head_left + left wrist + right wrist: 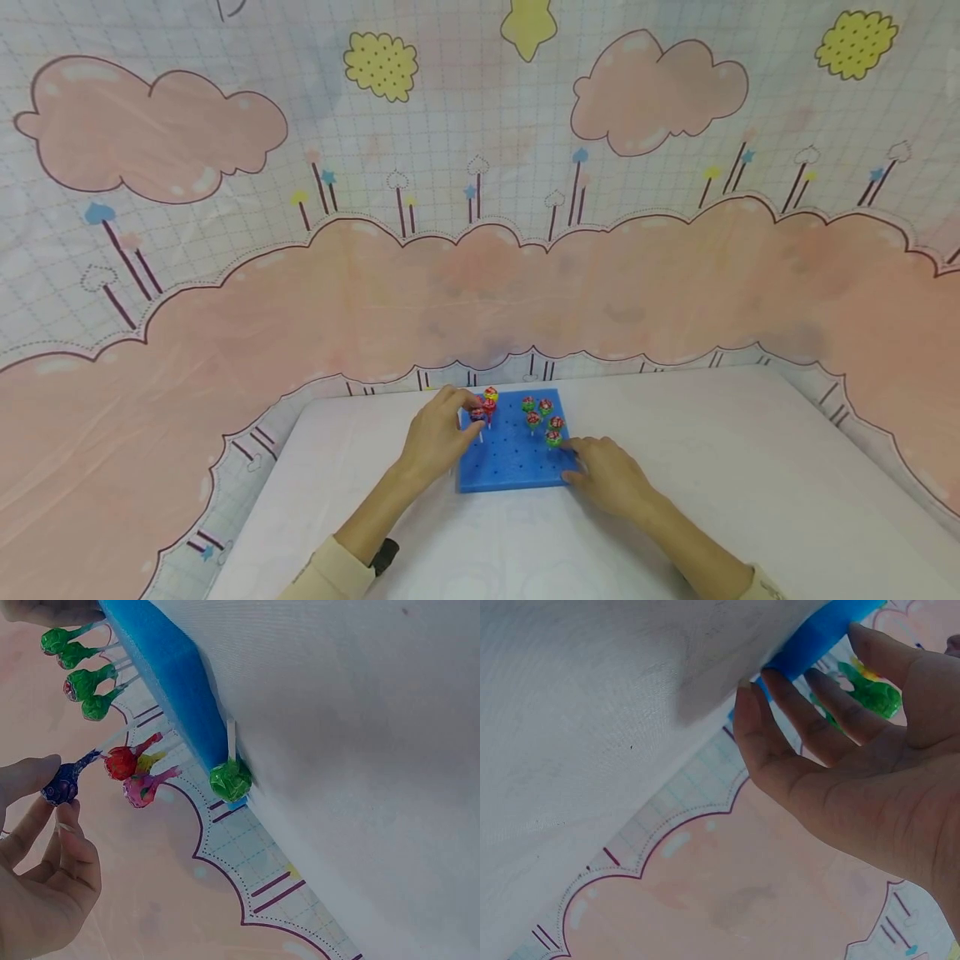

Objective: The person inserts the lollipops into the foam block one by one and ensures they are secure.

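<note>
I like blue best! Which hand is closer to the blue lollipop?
Left. The left hand pinches the blue lollipop at the blue board's left side. The right hand rests at the board's right edge, away from it.

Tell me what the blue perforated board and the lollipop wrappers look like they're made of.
The thick blue perforated board looks like matte foam: soft edges, no shine, punched holes. The lollipop wrappers look like glossy crinkled plastic film or foil, twisted at the neck. The sticks seem white plastic or paper; I cannot tell which.
</note>
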`<state>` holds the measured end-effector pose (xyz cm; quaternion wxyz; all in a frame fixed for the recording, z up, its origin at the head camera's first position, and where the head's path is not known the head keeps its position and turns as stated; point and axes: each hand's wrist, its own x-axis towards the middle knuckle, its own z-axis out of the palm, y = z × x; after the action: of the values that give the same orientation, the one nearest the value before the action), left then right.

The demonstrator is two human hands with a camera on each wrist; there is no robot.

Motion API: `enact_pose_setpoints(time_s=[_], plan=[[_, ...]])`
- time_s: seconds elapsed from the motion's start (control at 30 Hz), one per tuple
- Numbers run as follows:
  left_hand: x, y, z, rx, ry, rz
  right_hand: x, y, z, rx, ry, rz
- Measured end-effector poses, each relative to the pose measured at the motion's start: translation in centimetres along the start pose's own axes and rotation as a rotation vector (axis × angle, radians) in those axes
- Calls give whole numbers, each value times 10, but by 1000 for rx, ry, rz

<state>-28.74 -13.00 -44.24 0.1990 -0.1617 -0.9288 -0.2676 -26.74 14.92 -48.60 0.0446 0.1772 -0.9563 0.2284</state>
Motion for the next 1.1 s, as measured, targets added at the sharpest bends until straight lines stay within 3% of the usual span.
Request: enact_pose_setpoints(time_s=[0.73,1.1], plan=[[4,1,9,8,5,44,2,1,0,0,-7,11],[7,0,14,1,-27,24,1,2,0,-6,-1,4]])
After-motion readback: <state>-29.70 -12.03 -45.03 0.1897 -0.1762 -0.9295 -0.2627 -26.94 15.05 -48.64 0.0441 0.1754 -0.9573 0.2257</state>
